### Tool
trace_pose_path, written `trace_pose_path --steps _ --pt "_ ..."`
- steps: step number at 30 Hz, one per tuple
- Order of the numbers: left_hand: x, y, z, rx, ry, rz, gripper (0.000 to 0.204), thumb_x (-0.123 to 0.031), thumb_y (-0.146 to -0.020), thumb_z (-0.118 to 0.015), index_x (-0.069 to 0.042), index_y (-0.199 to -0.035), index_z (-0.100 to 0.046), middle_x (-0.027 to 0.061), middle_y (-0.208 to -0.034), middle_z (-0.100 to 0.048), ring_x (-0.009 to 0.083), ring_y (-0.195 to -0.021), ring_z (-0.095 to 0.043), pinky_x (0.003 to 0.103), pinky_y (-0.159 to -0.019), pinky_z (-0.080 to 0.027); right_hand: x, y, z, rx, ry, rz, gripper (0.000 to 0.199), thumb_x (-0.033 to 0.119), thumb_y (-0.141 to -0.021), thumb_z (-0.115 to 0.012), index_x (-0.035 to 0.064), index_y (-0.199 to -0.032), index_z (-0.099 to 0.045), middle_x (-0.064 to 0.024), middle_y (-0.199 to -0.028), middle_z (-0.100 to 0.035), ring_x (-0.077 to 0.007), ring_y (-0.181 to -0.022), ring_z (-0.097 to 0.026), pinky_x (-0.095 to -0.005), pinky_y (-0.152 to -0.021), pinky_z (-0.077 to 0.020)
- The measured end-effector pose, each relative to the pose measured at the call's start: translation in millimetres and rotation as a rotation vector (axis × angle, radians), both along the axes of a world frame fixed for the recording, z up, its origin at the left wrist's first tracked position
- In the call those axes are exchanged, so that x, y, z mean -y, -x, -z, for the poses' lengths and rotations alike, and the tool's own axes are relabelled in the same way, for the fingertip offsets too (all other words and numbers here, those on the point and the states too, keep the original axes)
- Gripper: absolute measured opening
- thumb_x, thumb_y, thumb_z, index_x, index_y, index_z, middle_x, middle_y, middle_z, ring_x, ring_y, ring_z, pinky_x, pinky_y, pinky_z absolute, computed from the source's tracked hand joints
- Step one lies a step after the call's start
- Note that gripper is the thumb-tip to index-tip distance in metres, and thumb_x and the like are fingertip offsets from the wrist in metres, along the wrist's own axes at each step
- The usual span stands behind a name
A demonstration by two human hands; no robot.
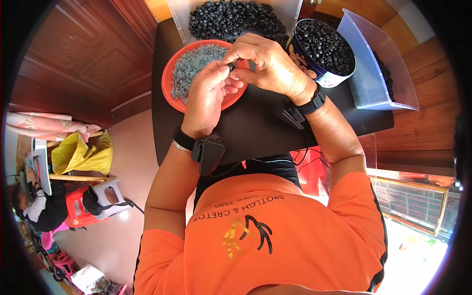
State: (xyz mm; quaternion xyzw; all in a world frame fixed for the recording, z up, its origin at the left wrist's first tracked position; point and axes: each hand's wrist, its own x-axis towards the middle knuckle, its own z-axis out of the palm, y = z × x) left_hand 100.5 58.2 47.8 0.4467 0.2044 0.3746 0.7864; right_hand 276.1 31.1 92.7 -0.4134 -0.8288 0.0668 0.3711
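Observation:
My left hand (209,93) and my right hand (270,64) meet above the orange-red bowl (169,96). A small round black part (231,66) sits between their fingertips, pinched from both sides. The fingers cover most of it, so I cannot tell if a second tiny piece is there. Small grey-blue metallic pieces (189,69) in a heap fill the bowl, too fine to make out singly. Behind my hands, a clear bin (179,24) holds many black cap-like parts (236,19). To the right of my right hand stands a round tin (332,78) full of similar black parts.
A translucent tub (368,88) with black parts leans at the dark table's (250,123) right edge. Black devices are strapped to both my wrists. On the floor at left are a yellow bag (83,152) and a red and grey stool (91,201), with a person beside it.

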Motion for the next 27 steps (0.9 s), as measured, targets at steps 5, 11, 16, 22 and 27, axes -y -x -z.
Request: trace_pose_path --steps 5,11,16,22,27 --pt "0 0 -2 0.028 0.025 -0.021 0.019 -0.019 -0.094 -0.046 -0.003 -0.1 -0.054 0.0047 -0.091 -0.06 0.0141 -0.085 -0.058 0.026 -0.079 -0.043 -9 -13 6 -0.204 0.196 -0.121 0.018 0.005 -0.081 -0.07 0.0039 -0.098 -0.066 -0.002 -0.089 -0.062 -0.0134 -0.084 -0.06 -0.0269 -0.072 -0.0489" --pt "1 -1 -1 -0.003 -0.031 0.014 0.02 -0.019 -0.094 -0.046 -0.002 -0.1 -0.055 0.0047 -0.091 -0.06 0.0151 -0.084 -0.058 0.027 -0.079 -0.043 -8 -18 6 -0.321 0.352 -0.211 0.012 0.008 -0.086 -0.066 0.0022 -0.097 -0.066 -0.0023 -0.086 -0.062 -0.0107 -0.083 -0.06 -0.0253 -0.074 -0.0485" --pt "0 -2 0 -0.004 -0.046 0.023 0.02 -0.019 -0.094 -0.046 -0.002 -0.098 -0.056 0.0043 -0.09 -0.059 0.0151 -0.083 -0.058 0.026 -0.078 -0.043 -6 -18 2 -0.264 0.332 -0.198 0.008 0.004 -0.086 -0.064 0.0007 -0.093 -0.065 -0.0029 -0.084 -0.062 -0.0108 -0.081 -0.06 -0.0254 -0.073 -0.0484" --pt "-1 1 2 -0.053 -0.077 0.027 0.021 -0.02 -0.095 -0.045 -0.003 -0.099 -0.055 0.0049 -0.092 -0.058 0.0182 -0.087 -0.058 0.03 -0.08 -0.043 -7 -20 7 -0.394 0.442 -0.169 0.006 0.005 -0.088 -0.061 0.0 -0.091 -0.064 -0.0017 -0.082 -0.062 -0.0087 -0.08 -0.059 -0.0243 -0.073 -0.0477" --pt "0 0 0 -0.012 -0.013 0.033 0.019 -0.018 -0.095 -0.045 -0.002 -0.101 -0.054 0.0056 -0.092 -0.058 0.0193 -0.086 -0.059 0.031 -0.081 -0.044 -4 -24 0 -0.341 0.427 -0.075 0.007 0.007 -0.087 -0.063 -0.0001 -0.09 -0.064 -0.0013 -0.084 -0.063 -0.0082 -0.08 -0.058 -0.0242 -0.073 -0.0473"
